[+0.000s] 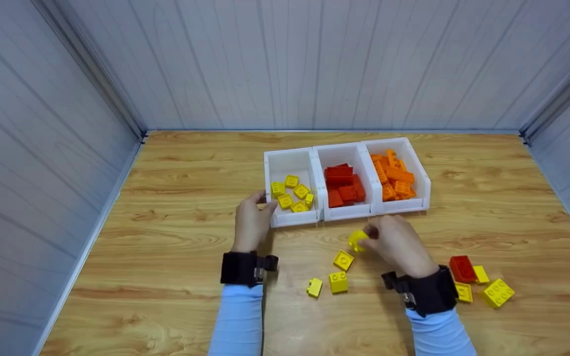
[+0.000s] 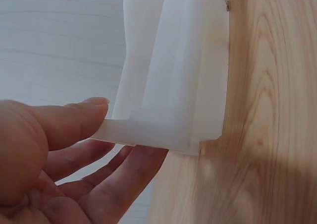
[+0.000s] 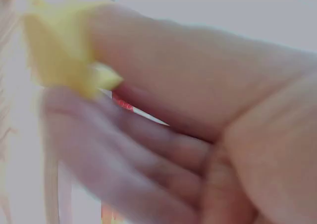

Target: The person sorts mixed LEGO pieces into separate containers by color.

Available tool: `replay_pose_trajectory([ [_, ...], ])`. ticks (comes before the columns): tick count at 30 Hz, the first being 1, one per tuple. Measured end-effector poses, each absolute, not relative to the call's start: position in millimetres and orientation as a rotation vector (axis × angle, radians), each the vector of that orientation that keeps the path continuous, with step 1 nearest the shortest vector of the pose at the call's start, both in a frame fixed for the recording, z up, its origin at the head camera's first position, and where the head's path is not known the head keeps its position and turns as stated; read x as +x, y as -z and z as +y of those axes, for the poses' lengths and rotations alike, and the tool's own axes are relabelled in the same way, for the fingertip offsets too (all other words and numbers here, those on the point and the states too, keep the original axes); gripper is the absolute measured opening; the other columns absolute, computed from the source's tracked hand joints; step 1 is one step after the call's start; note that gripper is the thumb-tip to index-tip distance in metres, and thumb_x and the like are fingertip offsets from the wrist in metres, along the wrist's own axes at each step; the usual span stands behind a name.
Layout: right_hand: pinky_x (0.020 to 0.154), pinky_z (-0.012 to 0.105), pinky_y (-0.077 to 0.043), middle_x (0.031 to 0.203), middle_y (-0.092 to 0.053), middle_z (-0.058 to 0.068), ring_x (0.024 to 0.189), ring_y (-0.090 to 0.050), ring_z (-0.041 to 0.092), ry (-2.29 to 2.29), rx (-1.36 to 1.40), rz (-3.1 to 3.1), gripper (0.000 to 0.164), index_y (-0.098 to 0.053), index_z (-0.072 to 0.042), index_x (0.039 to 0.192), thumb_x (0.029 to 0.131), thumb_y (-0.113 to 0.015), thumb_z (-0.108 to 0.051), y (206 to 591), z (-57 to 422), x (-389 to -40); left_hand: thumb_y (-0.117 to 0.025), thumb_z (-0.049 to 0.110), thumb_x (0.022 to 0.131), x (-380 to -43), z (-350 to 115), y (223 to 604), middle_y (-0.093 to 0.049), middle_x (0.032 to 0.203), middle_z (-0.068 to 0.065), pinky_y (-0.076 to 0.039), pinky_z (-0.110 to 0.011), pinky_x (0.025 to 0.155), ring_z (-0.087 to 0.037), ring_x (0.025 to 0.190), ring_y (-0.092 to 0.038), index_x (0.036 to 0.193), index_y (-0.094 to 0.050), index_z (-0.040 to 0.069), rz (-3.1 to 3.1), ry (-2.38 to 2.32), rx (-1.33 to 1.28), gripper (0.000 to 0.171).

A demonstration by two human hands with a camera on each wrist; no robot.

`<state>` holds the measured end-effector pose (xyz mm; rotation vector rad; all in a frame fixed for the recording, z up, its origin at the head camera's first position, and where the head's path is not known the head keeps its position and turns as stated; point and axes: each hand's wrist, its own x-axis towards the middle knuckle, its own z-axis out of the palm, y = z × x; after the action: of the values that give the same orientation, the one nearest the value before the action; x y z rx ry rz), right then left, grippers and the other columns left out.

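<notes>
My left hand (image 1: 254, 222) grips the left side of a white bin (image 2: 163, 135), thumb over the rim and fingers against the outer wall. Several yellow bricks (image 1: 301, 191) lie inside that bin. Between thumb and fingers, my right hand (image 1: 398, 243) pinches a yellow toy brick (image 3: 59, 50), blurred in the right wrist view, just in front of the bins. Below it on the table are a yellow brick with its hollow side up (image 1: 343, 260), another standing studs up (image 1: 338, 282) and a small one on its side (image 1: 314, 287).
Joined to the left bin are a middle bin of red bricks (image 1: 347, 190) and a right bin of orange bricks (image 1: 398, 175). Right of my right wrist lie a red brick (image 1: 462, 269) and several yellow bricks (image 1: 498, 293). Pale panel walls (image 1: 285, 64) enclose the table.
</notes>
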<state>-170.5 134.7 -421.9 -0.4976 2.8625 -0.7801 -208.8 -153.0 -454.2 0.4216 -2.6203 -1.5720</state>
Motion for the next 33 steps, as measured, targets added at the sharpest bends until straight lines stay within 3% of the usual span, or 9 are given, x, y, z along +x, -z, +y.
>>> replay_pose_trajectory([
  [11,0.071,0.036,-0.052,0.086,-0.069,0.009,0.075,-0.061,0.022,0.859,-0.828,2.988,0.019,-0.075,-0.002,0.095,0.085,-0.08,-0.018,407,62,-226,-0.068,0.013,0.094,-209,-147,451,-0.068,0.113,-0.012,-0.048,-0.037,0.093,-0.023,0.111,-0.06,0.128,-0.064,0.0,-2.626,1.546,0.325,0.036],
  [18,0.085,0.037,-0.054,0.104,-0.071,0.014,0.092,-0.066,0.027,0.656,-0.935,2.904,0.02,-0.074,0.0,0.108,0.09,-0.073,-0.01,407,36,-246,-0.07,0.009,0.093,-210,-146,453,-0.069,0.11,-0.014,-0.045,-0.039,0.098,-0.026,0.112,-0.06,0.124,-0.066,-0.003,-2.612,1.526,0.255,0.034],
  [24,0.08,0.037,-0.055,0.101,-0.072,0.012,0.089,-0.067,0.025,0.729,-0.949,2.914,0.017,-0.075,-0.002,0.105,0.091,-0.072,-0.011,404,50,-231,-0.068,0.005,0.093,-211,-146,453,-0.068,0.114,-0.014,-0.045,-0.039,0.099,-0.025,0.115,-0.059,0.125,-0.065,-0.004,-2.622,1.531,0.276,0.034],
  [33,0.076,0.036,-0.055,0.102,-0.072,0.007,0.086,-0.065,0.019,0.831,-0.766,2.78,0.026,-0.074,-0.007,0.113,0.088,-0.076,-0.015,420,86,-170,-0.066,0.007,0.095,-209,-154,454,-0.066,0.119,-0.013,-0.046,-0.037,0.098,-0.023,0.119,-0.056,0.132,-0.06,-0.002,-2.633,1.565,0.347,0.039],
])
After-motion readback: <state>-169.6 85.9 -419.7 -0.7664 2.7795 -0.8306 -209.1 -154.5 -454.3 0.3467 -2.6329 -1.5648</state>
